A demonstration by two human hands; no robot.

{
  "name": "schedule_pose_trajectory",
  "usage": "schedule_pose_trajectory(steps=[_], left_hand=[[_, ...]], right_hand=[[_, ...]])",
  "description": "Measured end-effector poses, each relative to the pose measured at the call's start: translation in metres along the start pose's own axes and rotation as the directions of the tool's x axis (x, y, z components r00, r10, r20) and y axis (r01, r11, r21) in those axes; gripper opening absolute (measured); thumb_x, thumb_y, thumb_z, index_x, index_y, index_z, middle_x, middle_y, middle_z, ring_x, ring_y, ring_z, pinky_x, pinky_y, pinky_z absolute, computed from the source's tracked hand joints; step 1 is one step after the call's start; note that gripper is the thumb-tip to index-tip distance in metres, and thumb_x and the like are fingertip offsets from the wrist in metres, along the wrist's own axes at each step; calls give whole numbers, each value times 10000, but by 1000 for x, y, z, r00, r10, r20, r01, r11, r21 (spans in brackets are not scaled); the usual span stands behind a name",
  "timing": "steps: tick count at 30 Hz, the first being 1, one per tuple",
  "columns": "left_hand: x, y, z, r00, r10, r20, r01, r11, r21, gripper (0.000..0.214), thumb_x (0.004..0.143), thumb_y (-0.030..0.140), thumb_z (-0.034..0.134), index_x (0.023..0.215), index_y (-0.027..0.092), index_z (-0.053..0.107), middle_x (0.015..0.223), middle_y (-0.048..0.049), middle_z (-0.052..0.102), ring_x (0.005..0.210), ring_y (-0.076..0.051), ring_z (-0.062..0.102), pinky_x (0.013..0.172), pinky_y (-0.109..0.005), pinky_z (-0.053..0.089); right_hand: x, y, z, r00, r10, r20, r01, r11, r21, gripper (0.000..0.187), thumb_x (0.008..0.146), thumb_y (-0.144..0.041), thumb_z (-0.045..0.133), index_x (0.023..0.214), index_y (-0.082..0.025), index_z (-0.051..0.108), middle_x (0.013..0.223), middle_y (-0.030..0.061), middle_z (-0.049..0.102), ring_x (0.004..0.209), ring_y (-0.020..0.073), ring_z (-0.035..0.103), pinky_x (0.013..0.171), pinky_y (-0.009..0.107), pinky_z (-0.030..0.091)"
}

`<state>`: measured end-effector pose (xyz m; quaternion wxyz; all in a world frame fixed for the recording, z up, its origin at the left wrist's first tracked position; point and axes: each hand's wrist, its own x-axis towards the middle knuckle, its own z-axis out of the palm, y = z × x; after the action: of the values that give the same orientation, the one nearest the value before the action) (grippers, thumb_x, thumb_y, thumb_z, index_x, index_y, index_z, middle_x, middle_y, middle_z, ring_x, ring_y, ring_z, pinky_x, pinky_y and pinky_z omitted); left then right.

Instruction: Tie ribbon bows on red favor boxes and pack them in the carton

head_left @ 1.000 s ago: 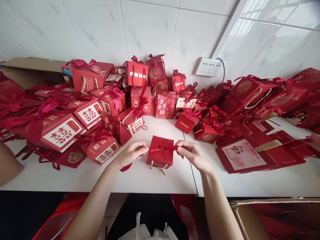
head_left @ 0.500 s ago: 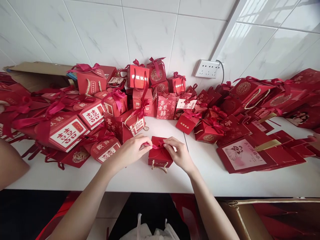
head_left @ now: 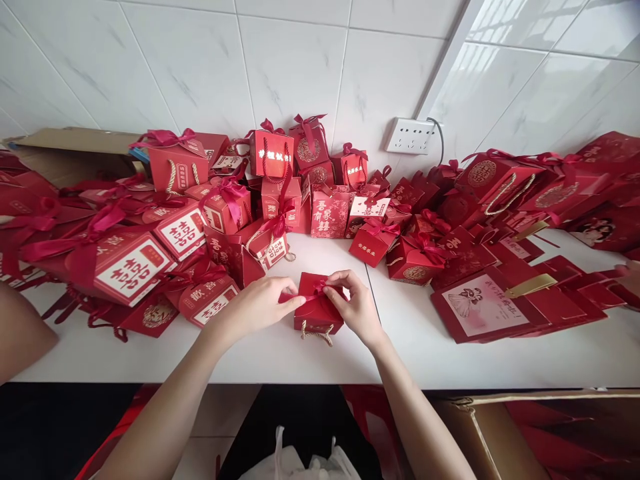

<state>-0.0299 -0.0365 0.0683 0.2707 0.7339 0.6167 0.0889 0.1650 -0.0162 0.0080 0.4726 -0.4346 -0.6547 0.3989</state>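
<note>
A small red gift box (head_left: 320, 319) with gold rope handles stands on the white table right in front of me. Across its top runs a red ribbon (head_left: 318, 288), gathered in a knot or bow near the middle. My left hand (head_left: 270, 300), at the box's left side, pinches one end of the ribbon between thumb and fingers. On the other side my right hand (head_left: 354, 303) is closed on the ribbon close to the knot, its fingers over the box top. The exact shape of the knot is partly hidden by the fingers.
Red gift boxes (head_left: 133, 267) with ribbons are heaped at left and along the tiled wall. Flat red bags (head_left: 485, 307) lie at right. A power strip (head_left: 411, 136) is on the wall. An open carton (head_left: 490, 433) stands below the table edge; another person's arm (head_left: 23, 333) shows at left.
My right hand has shifted slightly, its fingers now bent more over the knot. My left hand has drawn a little to the left with the ribbon end. The view has moved slightly.
</note>
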Motion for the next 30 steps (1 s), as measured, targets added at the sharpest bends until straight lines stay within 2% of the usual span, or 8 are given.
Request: schedule_pose_trajectory(steps=[2, 4, 10, 16, 20, 23, 26, 30], left_hand=[[0, -2, -1, 1000, -24, -14, 24, 998, 64, 282, 856, 455, 453, 773, 216, 577, 829, -11, 661, 782, -210, 619, 641, -282, 419], [1, -2, -2, 999, 5, -45, -1, 996, 88, 286, 866, 425, 435, 716, 207, 542, 753, -2, 627, 699, -187, 592, 603, -271, 399], [7, 8, -9, 972, 220, -77, -220, 975, 17, 214, 892, 340, 404, 846, 216, 572, 884, 1, 625, 807, -170, 592, 718, -262, 417], [16, 21, -23, 937, 348, -18, -342, 928, 145, 256, 878, 218, 353, 727, 201, 558, 837, -11, 578, 783, -167, 572, 717, -268, 417], [17, 33, -34, 933, 360, 15, -355, 909, 220, 233, 860, 174, 360, 852, 208, 590, 907, -16, 620, 808, -179, 590, 700, -273, 418], [15, 34, -37, 933, 356, 51, -357, 902, 243, 216, 824, 180, 452, 986, 226, 588, 983, -14, 634, 828, -188, 602, 696, -275, 426], [14, 26, -37, 923, 369, 106, -384, 881, 275, 176, 824, 166, 476, 905, 228, 620, 919, -13, 606, 786, -177, 600, 677, -268, 426], [15, 22, -35, 918, 391, 65, -389, 858, 335, 211, 881, 205, 439, 796, 195, 632, 941, -32, 556, 758, -160, 589, 675, -267, 422]], right_hand=[[0, -1, 0, 1000, 20, 9, -20, 1000, 1, 108, 807, -270, 587, 894, -208, 609, 884, 31, 695, 810, 173, 655, 739, 292, 506], [0, -3, 1, 999, 40, 19, -40, 999, -4, 140, 806, -277, 580, 912, -207, 637, 907, 42, 705, 833, 183, 657, 737, 296, 508], [3, -5, 2, 999, 46, -6, -46, 999, -26, 147, 814, -295, 563, 844, -199, 670, 840, 26, 706, 719, 157, 623, 692, 277, 498], [5, -6, 1, 999, 44, 12, -44, 998, -41, 136, 820, -287, 555, 824, -198, 658, 805, 19, 695, 700, 150, 611, 688, 270, 490], [5, -8, 1, 998, 66, 19, -65, 998, -22, 132, 817, -283, 556, 830, -198, 656, 828, 24, 696, 726, 156, 622, 696, 274, 492], [4, -8, 1, 997, 77, 33, -76, 997, -15, 138, 824, -284, 550, 834, -194, 654, 821, 24, 694, 723, 151, 622, 703, 270, 489], [4, -7, 1, 996, 77, 40, -76, 997, -27, 136, 829, -281, 544, 824, -194, 649, 806, 20, 691, 716, 150, 619, 703, 268, 486], [5, -7, 2, 996, 77, 41, -76, 997, -28, 141, 830, -284, 539, 831, -194, 648, 823, 25, 693, 735, 157, 623, 714, 275, 488]])
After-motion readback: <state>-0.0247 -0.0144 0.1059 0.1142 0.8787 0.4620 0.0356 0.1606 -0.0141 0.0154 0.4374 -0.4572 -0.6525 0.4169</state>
